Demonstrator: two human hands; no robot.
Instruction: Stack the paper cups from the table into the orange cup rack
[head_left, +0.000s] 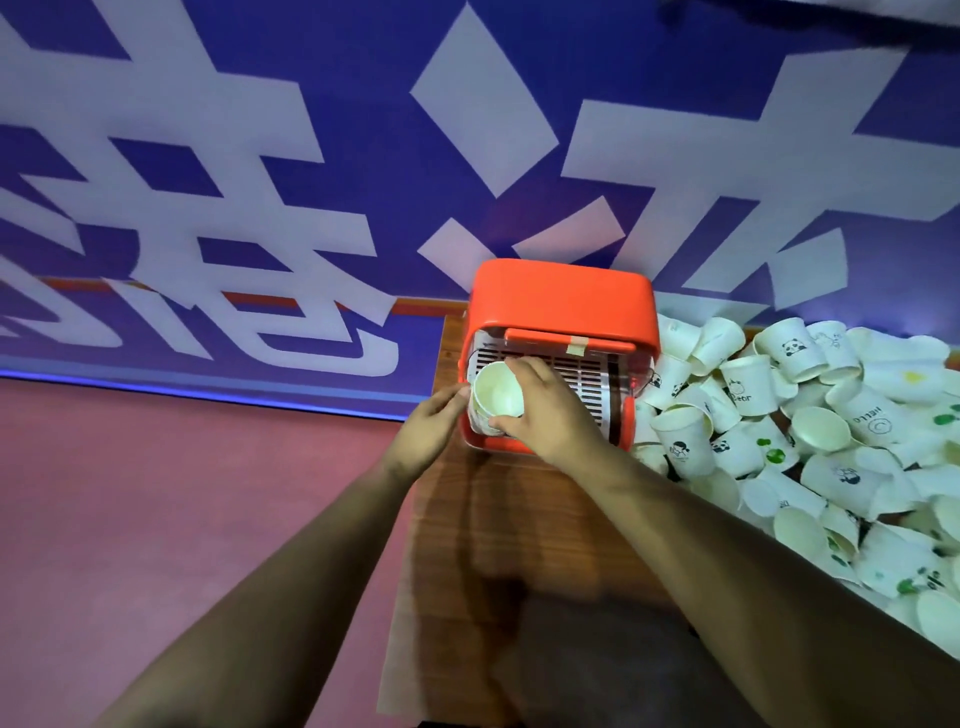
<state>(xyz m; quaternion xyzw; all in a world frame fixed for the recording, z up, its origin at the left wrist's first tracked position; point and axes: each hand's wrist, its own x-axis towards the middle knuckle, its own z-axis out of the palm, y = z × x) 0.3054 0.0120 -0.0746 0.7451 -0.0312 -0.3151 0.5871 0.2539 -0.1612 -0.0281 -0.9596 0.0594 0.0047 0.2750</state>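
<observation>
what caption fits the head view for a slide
A cup held by the right hand at the rack front, the left hand touching it, a heap of cups beside it on the table.

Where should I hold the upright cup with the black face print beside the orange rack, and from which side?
Probably pinch the cup by its wall just under the rim, coming from above: it stands mouth up, and other cups crowd its sides.

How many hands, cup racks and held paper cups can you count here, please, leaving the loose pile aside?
Hands: 2, left hand and right hand
Orange cup rack: 1
Paper cup held at the rack: 1
Total: 4
</observation>
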